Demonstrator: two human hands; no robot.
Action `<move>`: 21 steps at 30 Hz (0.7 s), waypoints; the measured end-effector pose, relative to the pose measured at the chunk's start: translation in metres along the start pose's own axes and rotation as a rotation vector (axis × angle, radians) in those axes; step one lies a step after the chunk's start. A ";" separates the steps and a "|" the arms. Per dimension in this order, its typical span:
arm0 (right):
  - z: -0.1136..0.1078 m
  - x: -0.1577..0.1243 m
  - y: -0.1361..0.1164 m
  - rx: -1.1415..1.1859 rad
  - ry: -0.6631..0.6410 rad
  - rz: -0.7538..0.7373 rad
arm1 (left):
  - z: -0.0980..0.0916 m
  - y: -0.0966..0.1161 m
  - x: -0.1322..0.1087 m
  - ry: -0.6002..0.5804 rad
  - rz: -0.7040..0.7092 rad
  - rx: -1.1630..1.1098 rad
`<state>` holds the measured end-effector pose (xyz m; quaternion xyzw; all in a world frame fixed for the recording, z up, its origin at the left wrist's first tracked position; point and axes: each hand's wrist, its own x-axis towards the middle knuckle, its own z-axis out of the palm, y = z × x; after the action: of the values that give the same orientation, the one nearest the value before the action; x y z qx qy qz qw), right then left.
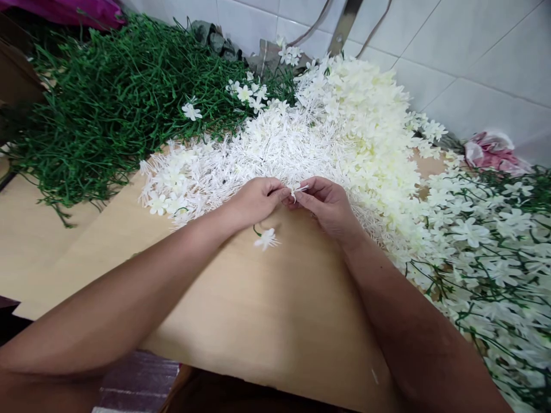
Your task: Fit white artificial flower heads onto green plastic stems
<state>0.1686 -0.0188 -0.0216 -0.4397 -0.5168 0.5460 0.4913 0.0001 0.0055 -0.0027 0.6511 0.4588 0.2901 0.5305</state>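
Observation:
My left hand and my right hand meet above the front of the white pile, both with thumb and fingers pinched. Between their fingertips is a small white stamen piece with thin strands, touched by both hands. Just below my left hand shows a white artificial flower on a short green stem; whether that hand's curled fingers hold the stem is hidden. Behind the hands spreads a heap of white stamen pieces. Loose cream-white petal blossoms are piled to its right.
Green plastic stems form a large heap at the back left. Finished-looking white flowers on green stems lie along the right side. All rests on brown cardboard. A tiled wall stands behind, with a pink-and-white bundle near it.

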 end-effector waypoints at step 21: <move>-0.006 0.002 -0.003 0.089 -0.106 0.154 | 0.003 0.004 -0.008 -0.092 0.047 -0.064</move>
<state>0.1741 -0.0161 -0.0188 -0.4264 -0.4820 0.6269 0.4391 0.0003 -0.0027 0.0013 0.6570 0.4089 0.2869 0.5646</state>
